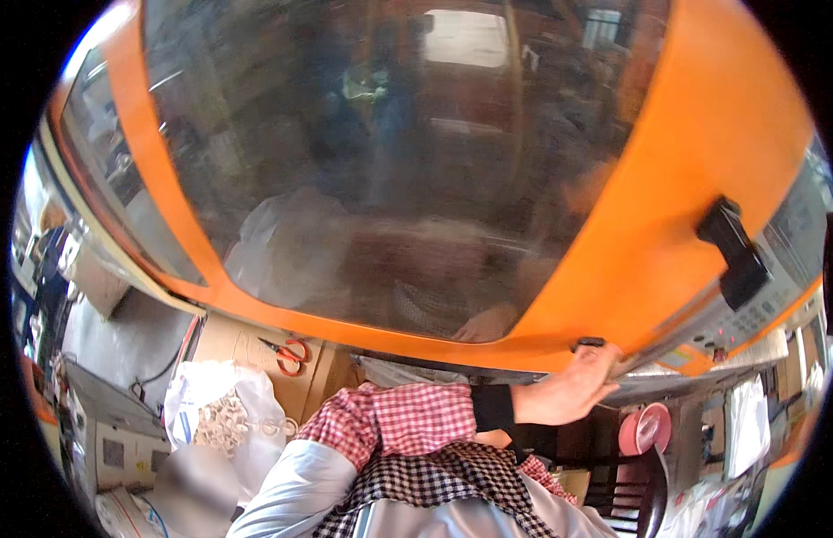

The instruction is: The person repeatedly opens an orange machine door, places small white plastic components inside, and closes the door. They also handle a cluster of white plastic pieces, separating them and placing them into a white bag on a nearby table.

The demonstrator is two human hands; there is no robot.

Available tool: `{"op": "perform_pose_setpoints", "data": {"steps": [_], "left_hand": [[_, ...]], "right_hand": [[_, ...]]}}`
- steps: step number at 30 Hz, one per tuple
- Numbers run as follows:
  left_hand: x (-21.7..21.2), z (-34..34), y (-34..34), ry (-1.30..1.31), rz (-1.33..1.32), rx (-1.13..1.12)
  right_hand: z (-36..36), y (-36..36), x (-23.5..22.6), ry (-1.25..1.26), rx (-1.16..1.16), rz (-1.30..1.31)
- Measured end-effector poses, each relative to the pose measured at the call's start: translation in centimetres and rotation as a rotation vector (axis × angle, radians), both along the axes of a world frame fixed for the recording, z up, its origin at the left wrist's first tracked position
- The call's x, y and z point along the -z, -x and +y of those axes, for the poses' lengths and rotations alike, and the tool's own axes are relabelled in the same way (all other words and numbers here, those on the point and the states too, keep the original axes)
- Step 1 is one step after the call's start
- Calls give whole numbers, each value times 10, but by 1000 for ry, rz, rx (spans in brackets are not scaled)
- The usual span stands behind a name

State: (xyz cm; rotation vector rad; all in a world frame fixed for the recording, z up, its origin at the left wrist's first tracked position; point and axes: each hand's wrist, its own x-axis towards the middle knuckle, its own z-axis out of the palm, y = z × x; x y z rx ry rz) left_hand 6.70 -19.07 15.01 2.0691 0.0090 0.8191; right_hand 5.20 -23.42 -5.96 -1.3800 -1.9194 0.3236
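Note:
My left arm, in a red-and-white checked oversleeve with a black cuff, crosses in front of me to the right. At its end my left hand (564,387) is at the lower edge of an orange machine door (416,345), its fingers bent around a small black grip (588,342). The door's large dark window (389,206) mirrors the surroundings. Under the left arm a small patch of skin shows, apparently my right hand (495,438); its fingers are hidden. A bit of checked right sleeve (546,475) appears beside it.
Red-handled scissors (292,357) lie on cardboard (313,381) to the left, by a white bag (268,394) of pale small parts (221,426). A large black handle (732,251) juts out beside the control panel (748,314). At right are a dark chair (651,489) and a pink basin (630,435).

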Motion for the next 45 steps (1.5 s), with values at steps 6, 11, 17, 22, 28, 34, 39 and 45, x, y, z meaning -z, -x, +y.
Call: {"op": "perform_pose_setpoints", "data": {"steps": [6,11,17,22,28,34,39,45], "left_hand": [[3,-14,-42,2,-30,125],[6,-23,-54,38,-80,71],[-6,-19,-28,-435,-435,-183],[14,26,146,-119,-222,-372],[131,-94,357,660,32,-1614],[193,-207,380,1330,-216,-1602],[175,-190,395,1291,-499,-1560],[145,-149,424,1208,-818,-1057]], "right_hand": [[6,-31,12,291,-23,-128],[20,-43,11,442,-149,-263],[64,15,-7,400,-472,-354],[92,129,-27,292,-769,-194],[114,292,-6,186,-899,-21],[127,357,52,174,-885,-10],[110,341,-17,701,-936,441],[80,326,-58,1216,-1029,714]]}}
